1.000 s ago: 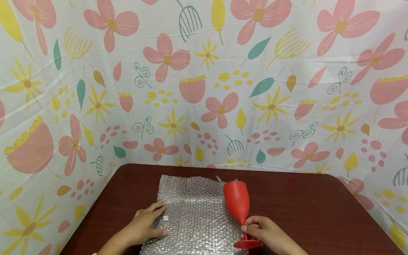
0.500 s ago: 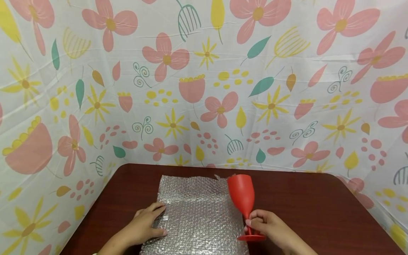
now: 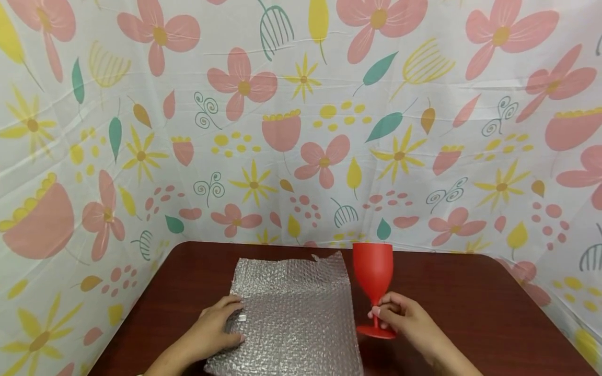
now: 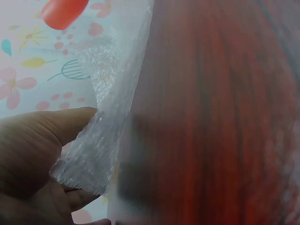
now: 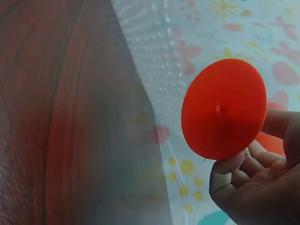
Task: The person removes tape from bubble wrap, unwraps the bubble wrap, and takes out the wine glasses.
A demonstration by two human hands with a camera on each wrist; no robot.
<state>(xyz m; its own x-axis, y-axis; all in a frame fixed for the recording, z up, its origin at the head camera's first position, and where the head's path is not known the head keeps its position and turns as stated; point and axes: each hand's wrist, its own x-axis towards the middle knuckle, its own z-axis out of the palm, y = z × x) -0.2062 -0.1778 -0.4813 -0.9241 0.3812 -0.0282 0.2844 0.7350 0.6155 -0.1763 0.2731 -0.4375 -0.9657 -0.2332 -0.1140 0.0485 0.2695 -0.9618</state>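
Note:
A red goblet stands upright in my right hand, to the right of the bubble wrap in the head view. My thumb and fingers pinch its stem just above the foot. In the right wrist view the underside of its round foot faces the camera. My left hand rests on the left edge of a sheet of clear bubble wrap, fingers and thumb spread apart around a small white patch. In the left wrist view a corner of the wrap covers part of those fingers.
A dark reddish-brown table with rounded back corners lies beneath both hands. Behind it and along the left side hangs white cloth printed with pink, yellow and green flowers and leaves.
My right hand has moved away and to the right with the goblet, which has gone from tilted left over the wrap to upright beside it. My left hand has barely moved.

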